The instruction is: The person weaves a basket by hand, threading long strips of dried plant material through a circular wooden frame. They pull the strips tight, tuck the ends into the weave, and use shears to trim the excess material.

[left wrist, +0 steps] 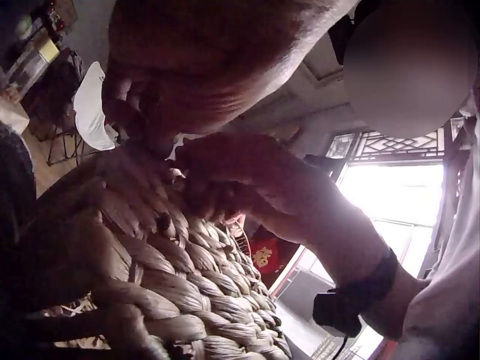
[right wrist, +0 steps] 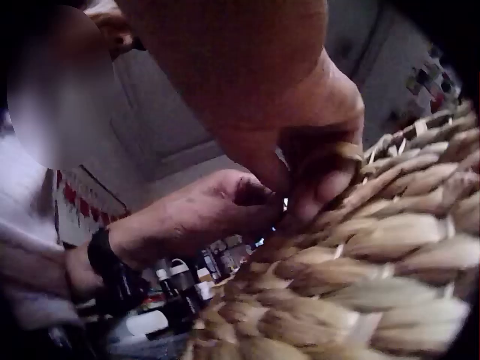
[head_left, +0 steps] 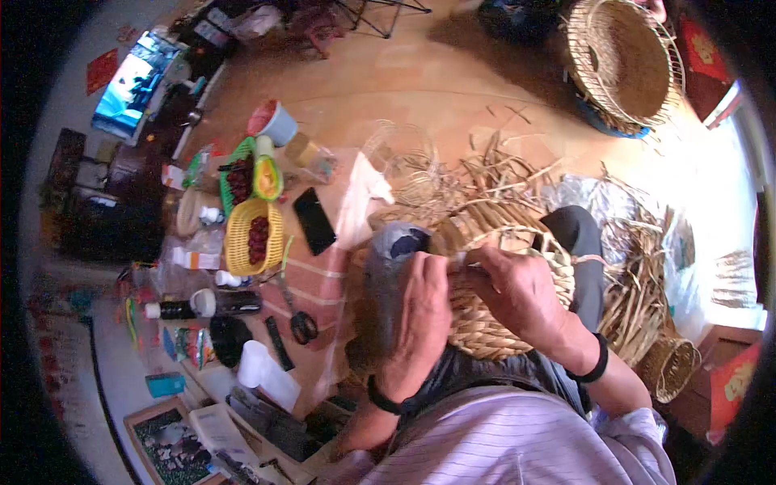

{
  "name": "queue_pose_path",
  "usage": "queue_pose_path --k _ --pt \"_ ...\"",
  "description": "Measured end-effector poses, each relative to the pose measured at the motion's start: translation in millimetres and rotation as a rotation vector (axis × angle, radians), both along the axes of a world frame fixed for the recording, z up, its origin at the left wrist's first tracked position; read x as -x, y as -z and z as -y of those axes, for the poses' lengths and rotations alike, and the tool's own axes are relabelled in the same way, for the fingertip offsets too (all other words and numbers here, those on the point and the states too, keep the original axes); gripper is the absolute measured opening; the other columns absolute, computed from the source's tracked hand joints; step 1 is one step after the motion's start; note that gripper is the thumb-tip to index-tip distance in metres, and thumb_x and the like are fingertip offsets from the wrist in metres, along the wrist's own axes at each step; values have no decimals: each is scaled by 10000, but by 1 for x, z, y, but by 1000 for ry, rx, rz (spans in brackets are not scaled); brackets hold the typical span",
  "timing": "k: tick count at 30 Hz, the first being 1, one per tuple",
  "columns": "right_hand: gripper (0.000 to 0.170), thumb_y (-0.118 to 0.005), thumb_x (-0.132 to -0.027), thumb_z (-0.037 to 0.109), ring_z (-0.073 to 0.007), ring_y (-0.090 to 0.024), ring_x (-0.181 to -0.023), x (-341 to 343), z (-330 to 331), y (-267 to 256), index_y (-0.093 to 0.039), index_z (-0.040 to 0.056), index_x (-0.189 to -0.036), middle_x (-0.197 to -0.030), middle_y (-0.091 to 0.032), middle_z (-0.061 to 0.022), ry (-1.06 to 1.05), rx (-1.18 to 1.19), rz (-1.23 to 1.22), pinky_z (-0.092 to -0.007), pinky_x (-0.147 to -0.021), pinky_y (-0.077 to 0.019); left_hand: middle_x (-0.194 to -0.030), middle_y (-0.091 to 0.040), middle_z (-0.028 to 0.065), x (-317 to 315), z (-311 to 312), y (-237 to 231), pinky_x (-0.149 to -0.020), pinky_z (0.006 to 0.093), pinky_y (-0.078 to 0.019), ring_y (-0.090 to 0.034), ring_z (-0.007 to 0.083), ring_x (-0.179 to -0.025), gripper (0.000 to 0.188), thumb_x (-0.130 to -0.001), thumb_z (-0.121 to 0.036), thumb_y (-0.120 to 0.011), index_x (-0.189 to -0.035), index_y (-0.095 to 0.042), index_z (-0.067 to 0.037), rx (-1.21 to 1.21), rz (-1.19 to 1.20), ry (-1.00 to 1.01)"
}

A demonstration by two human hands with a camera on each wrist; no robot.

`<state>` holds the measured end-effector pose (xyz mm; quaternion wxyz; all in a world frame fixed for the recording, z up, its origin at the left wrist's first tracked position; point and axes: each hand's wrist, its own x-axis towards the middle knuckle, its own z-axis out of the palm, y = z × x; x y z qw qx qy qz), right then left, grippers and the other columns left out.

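Tan floor — hands grip basket.

The person wears a pale lilac cloth shirt with thin darker stripes, and its loose sleeves end well above the wrists. Below it are dark grey trousers. The left hand and the right hand are bare. Around the left wrist goes a black band; a second black band on the right carries a small, boxy black device with a thin dark cable.
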<state>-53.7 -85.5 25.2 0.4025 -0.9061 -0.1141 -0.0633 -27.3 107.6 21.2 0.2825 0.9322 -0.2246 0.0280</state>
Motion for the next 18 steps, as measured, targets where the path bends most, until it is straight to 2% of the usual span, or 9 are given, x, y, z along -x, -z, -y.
queue_pose_path --k 1,2,4,7,9,12,15,16,18 --pt "184 -766 -895 130 -391 -684 -834 -3 4 -4 -631 62 -998 -894 -701 -148 -11 68 147 -484 -736 -569 -1154 -607 253 2 2 -6 -923 559 -530 -631 505 -1097 329 -912 135 -609 -1216 -589 11 26 -27 -3" --pt "173 -814 -875 68 -351 -660 -816 -5 6 -16 -699 65 -1004 -857 -686 -114 -6 76 183 -460 -748 -551 -1162 -608 256 3 0 -5 -922 562 -531 -632 507 -1102 327 -917 133 -608 -1221 -585 13 26 -28 3" --pt "198 -822 -855 76 -335 -658 -833 -10 14 -16 -706 72 -1015 -866 -691 -94 -5 112 227 -468 -802 -543 -1123 -648 251 3 -3 -1 -901 550 -540 -654 502 -1070 247 -953 99 -639 -1180 -600 10 27 -14 -27" --pt "217 -821 -848 82 -336 -662 -881 -19 18 8 -709 66 -1033 -902 -689 -96 -10 159 187 -476 -832 -542 -991 -679 207 -1 -6 -9 -843 494 -555 -697 431 -944 163 -986 41 -694 -1121 -618 -8 106 -170 -75" --pt "218 -818 -849 80 -343 -660 -912 -24 17 12 -710 61 -1038 -933 -687 -106 -29 171 183 -476 -836 -544 -854 -650 113 -6 -16 3 -757 389 -545 -655 248 -793 105 -1017 -3 -701 -1067 -611 -20 249 -144 -121" --pt "233 -793 -838 68 -364 -645 -945 -22 20 10 -698 44 -1050 -963 -669 -127 -81 110 197 -478 -842 -542 -852 -673 87 -2 -35 -6 -758 387 -548 -667 222 -786 76 -1025 1 -675 -1087 -640 -27 260 -305 -127" --pt "302 -763 -803 54 -394 -625 -958 -19 25 15 -680 20 -1091 -970 -647 -153 -100 -24 206 -494 -860 -537 -912 -700 166 6 -56 -18 -814 467 -562 -723 354 -866 153 -1027 25 -651 -1169 -649 -32 168 -328 -235" --pt "317 -766 -805 49 -403 -626 -967 -19 28 17 -684 16 -1110 -981 -650 -161 -85 -74 189 -499 -865 -540 -957 -695 179 10 -69 -19 -834 464 -562 -720 364 -910 221 -1014 32 -647 -1218 -694 -40 -3 -216 -273" --pt "324 -769 -834 44 -428 -637 -1010 -19 33 12 -685 11 -1145 -1014 -665 -178 -68 -195 133 -507 -868 -551 -1018 -669 199 10 -99 -17 -871 475 -550 -692 408 -971 201 -981 43 -658 -1150 -747 -18 -77 -109 -205"
